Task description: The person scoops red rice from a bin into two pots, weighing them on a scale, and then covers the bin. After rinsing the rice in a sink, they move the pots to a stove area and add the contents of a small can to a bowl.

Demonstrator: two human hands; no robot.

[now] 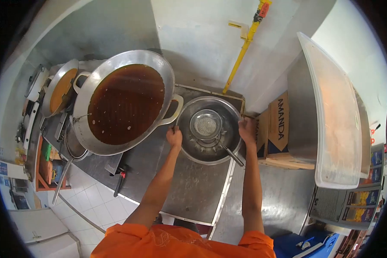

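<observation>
A wide metal bowl rests on the dark countertop in front of me. My left hand is closed on its left rim, fingers partly hidden. On the opposite side, my right hand grips the right rim. Inside the bowl sits a round wire-mesh strainer, its handle leaning over the lower right rim. Just left of the bowl stands a large wok of dark brown liquid, its pale handle close to my left hand.
A second wok with orange-brown liquid stands at far left. A long-handled skimmer hangs by the counter edge. To the right are AMANDA cardboard boxes and a large translucent plastic lid. A yellow pipe runs up the wall.
</observation>
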